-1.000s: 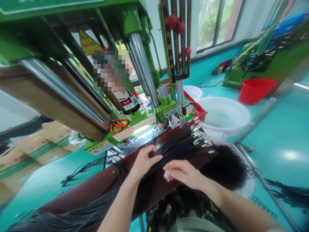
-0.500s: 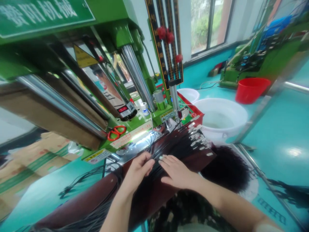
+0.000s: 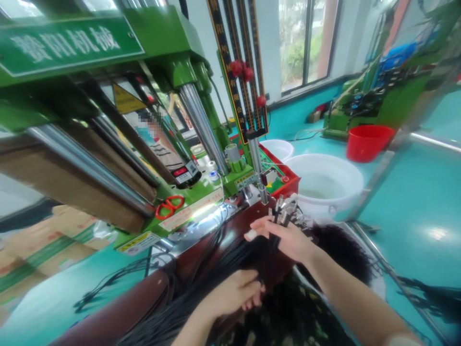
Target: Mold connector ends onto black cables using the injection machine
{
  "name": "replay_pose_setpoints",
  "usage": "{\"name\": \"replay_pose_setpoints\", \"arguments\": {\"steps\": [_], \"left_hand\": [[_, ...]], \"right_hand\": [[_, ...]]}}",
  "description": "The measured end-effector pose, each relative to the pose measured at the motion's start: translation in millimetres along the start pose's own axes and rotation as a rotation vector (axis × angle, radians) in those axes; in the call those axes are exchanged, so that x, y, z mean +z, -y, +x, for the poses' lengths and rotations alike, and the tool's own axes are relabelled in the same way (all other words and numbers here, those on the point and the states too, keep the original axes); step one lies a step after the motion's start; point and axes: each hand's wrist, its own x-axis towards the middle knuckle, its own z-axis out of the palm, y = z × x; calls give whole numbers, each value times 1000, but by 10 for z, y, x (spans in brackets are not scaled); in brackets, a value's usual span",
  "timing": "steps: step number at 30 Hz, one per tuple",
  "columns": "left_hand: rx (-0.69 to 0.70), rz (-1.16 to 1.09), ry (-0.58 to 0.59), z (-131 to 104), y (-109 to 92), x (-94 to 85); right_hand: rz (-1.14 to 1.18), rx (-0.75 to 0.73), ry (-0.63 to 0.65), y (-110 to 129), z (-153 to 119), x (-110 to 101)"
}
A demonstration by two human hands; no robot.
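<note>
Cables [image 3: 223, 268]: are lying before the press [image 3: 169, 36].
Right hand [image 3: 290, 240]: fingers are gripping cables near the plugs [image 3: 287, 205].
Left hand [image 3: 239, 290]: fingers are curling; whether holding cables, cannot tell.

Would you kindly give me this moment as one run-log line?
right hand: closed around black cables near pale connectors | left hand: at cables, grip unclear | orange-handled scissors: on green machine

cables [image 3: 201, 283]: matt plastic | machine pillar [image 3: 203, 127]: polished metal | red bucket [image 3: 367, 145]: smooth plastic | floor [image 3: 414, 206]: glossy
</note>
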Motion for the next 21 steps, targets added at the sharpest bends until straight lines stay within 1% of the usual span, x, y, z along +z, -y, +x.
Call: {"name": "replay_pose_setpoints", "arguments": {"steps": [2,3,5,7,9,11,13,15,16,18,21], "left_hand": [[61,-135,47,83,-155,51],[111,-224,47,149,-254,72],[207,-401,-5,312,-461,104],[268,-485,-81,475,-638,118],[297,-441,-136,592,-753,117],[309,-353,-190,653,-801,110],[310,-309,-258,679,-799,106],[319,-292,-316,695,-771,108],[331,-284,-344,704,-755,111],[351,-281,-388,719,-731,115],[352,-306,-399,728,-726,108]], "right_hand": [[-46,27,37,-22,-40,-44],[-62,55,44,-26,-52,-66],[-82,137,27,-15,-71,-108],[-95,175,-35,14,-93,-143],[-93,102,-138,48,-119,-184],[-105,-32,-279,71,-143,-238],[-176,-149,-435,73,-157,-299],[-279,-214,-550,57,-158,-345],[-317,-222,-575,45,-153,-359],[-336,-211,-580,19,-138,-369],[-256,-209,-571,-19,-106,-370]]}}
